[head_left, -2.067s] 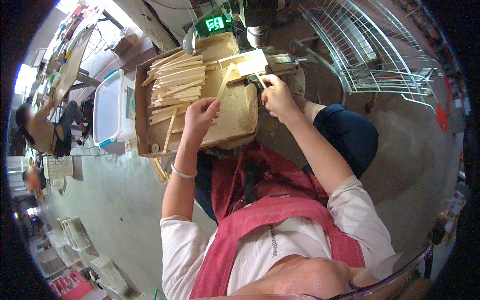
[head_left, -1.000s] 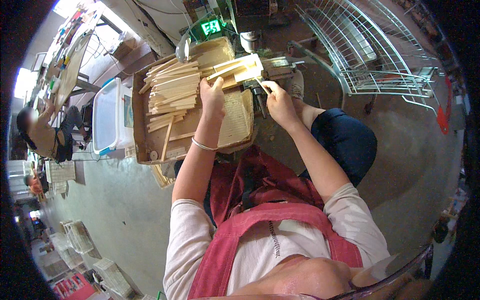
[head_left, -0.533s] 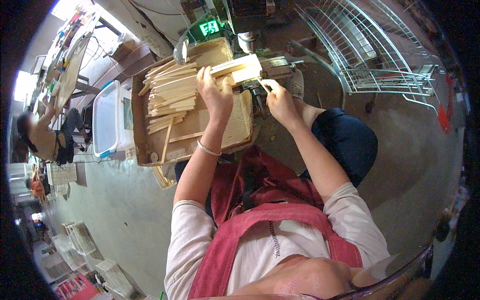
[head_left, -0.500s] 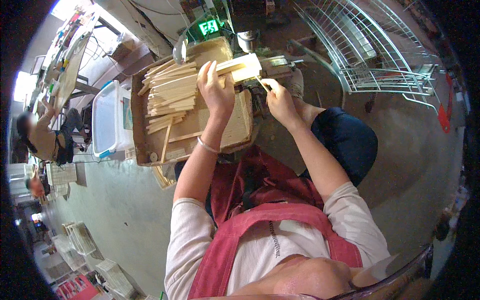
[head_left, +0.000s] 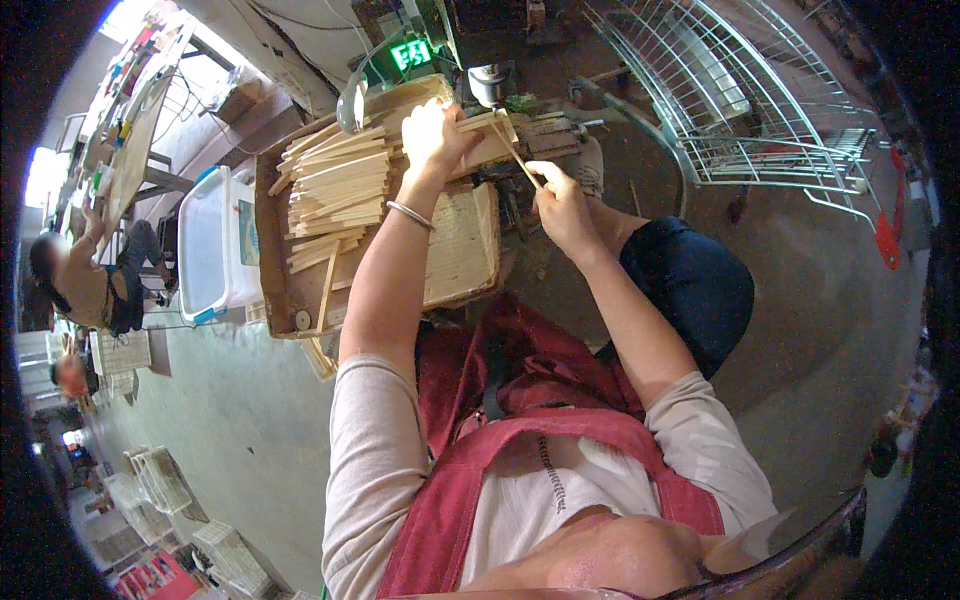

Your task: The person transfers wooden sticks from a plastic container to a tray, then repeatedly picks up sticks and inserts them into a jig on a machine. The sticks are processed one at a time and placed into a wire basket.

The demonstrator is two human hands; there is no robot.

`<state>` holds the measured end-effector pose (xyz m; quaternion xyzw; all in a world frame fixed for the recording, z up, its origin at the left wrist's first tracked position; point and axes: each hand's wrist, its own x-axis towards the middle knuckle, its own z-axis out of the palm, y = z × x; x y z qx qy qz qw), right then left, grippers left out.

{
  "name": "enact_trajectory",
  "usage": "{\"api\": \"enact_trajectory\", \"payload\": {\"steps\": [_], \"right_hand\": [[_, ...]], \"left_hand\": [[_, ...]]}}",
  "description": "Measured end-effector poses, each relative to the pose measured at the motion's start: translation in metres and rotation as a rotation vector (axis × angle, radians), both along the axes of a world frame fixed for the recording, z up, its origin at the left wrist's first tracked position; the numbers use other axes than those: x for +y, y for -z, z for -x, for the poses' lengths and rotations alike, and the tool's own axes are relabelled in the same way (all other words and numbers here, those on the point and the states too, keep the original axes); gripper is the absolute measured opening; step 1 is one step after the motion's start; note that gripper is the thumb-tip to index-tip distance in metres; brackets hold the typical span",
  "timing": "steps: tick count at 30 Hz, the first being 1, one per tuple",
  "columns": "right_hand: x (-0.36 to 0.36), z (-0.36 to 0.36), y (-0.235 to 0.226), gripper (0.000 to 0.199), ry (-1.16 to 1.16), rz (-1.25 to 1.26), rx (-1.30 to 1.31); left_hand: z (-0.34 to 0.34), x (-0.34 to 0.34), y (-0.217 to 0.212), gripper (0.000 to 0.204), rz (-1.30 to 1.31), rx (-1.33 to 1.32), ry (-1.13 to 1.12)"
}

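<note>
My left hand is closed round the near end of a pale wooden strip, which points right under the machine head. My right hand, to the right and nearer to me, pinches a thin stick. The stick slants up and left, its far tip at the end of the strip; whether they touch I cannot tell. Just left of my left hand, a cardboard box holds a stack of several pale wooden strips. My left fingertips are partly hidden by glare.
A lamp hangs over the box's far edge. Left of the box stands a clear plastic bin. A wire cart stands at the far right. At far left, another person sits by a workbench.
My left hand has turned and closed, moving slightly away from me. The wide pale wood under the machine head no longer shows; a narrower strip does. The stick in my right hand shows more length.
</note>
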<state>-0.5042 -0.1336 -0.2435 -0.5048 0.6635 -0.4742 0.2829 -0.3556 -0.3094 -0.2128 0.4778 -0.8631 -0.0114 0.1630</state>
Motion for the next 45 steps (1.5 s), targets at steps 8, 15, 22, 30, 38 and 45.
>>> {"api": "enact_trajectory", "payload": {"steps": [8, 15, 22, 30, 38, 45], "right_hand": [[-0.001, -0.004, 0.006, 0.034, 0.022, -0.03, 0.024], [0.024, -0.007, -0.006, 0.035, -0.001, -0.033, -0.12], [0.062, 0.03, -0.119, 0.006, 0.211, -0.17, -0.765], [-0.076, 0.111, -0.242, 0.026, 0.264, 0.36, -0.352], [-0.174, 0.137, -0.286, 0.028, 0.264, 0.618, -0.293], [-0.147, 0.14, -0.288, 0.029, 0.261, 0.406, -0.221]], "left_hand": [[0.003, 0.018, 0.036, 0.018, 0.467, 0.311, 0.161], [0.006, 0.018, 0.04, 0.009, 0.483, 0.388, 0.244], [0.006, 0.013, 0.045, 0.012, 0.53, 0.393, 0.319], [0.002, 0.01, 0.048, 0.015, 0.534, 0.423, 0.367], [0.01, 0.018, 0.038, 0.012, 0.472, 0.438, 0.362], [0.009, 0.018, 0.037, 0.011, 0.497, 0.466, 0.36]]}}
